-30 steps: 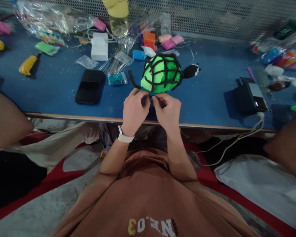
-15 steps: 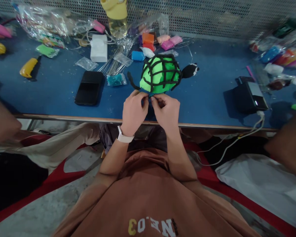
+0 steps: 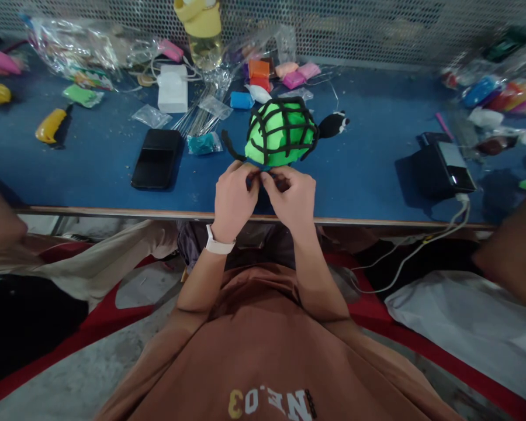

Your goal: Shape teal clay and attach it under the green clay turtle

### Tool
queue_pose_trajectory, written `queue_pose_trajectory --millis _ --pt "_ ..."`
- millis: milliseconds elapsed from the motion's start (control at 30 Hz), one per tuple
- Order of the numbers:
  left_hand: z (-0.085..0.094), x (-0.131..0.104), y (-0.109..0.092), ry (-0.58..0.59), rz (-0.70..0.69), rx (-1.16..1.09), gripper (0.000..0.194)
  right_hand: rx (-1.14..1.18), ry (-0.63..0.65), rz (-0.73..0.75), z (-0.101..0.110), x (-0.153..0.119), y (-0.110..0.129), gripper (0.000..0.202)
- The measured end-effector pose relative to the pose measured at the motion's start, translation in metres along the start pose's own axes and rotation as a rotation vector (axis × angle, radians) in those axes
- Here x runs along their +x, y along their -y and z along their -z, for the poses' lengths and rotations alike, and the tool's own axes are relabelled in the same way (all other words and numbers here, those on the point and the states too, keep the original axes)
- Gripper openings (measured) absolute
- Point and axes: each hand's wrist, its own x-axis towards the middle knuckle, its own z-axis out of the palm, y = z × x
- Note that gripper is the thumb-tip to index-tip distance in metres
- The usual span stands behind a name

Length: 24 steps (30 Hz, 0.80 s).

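Note:
A clay turtle point(image 3: 283, 133) stands on the blue table, its green shell crossed by black strips. Its black head point(image 3: 333, 124) points right, and a thin black tail point(image 3: 231, 146) curves out on the left. Right at the near edge of the shell, my left hand point(image 3: 236, 192) and my right hand point(image 3: 290, 196) meet with fingertips pinched together. What lies between the fingers is hidden; a dark bit shows by the right fingers, too small to name. A white band circles my left wrist.
Left of my hands lies a black phone point(image 3: 156, 159). Behind it are a teal clay packet point(image 3: 204, 143), thin wires point(image 3: 201, 117), a white adapter point(image 3: 172, 89) and a yellow-topped bottle point(image 3: 200, 35). A black device point(image 3: 442, 166) with a cable stands right. People sit on both sides.
The view has shifted slightly, so table items appear a little further left. My hands stay pinched at the turtle's near edge, with the fingertips slightly closer together.

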Motion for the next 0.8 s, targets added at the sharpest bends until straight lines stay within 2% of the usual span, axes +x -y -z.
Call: queue_pose_trajectory --millis 100,300,667,800 --pt "0.000 0.000 -0.001 0.003 -0.004 0.019 0.020 -0.039 -0.036 -0.035 -0.004 0.000 0.003 0.027" --pt "-0.005 0.000 0.004 -0.031 -0.023 0.079 0.020 -0.113 -0.060 -0.058 -0.014 0.001 0.008 0.023" --pt "-0.006 0.000 0.006 -0.028 -0.041 0.099 0.025 -0.119 -0.064 -0.026 -0.012 -0.001 0.009 0.030" --pt "-0.008 0.001 0.007 -0.054 -0.053 0.120 0.023 -0.114 -0.073 -0.022 -0.010 -0.001 0.010 0.046"
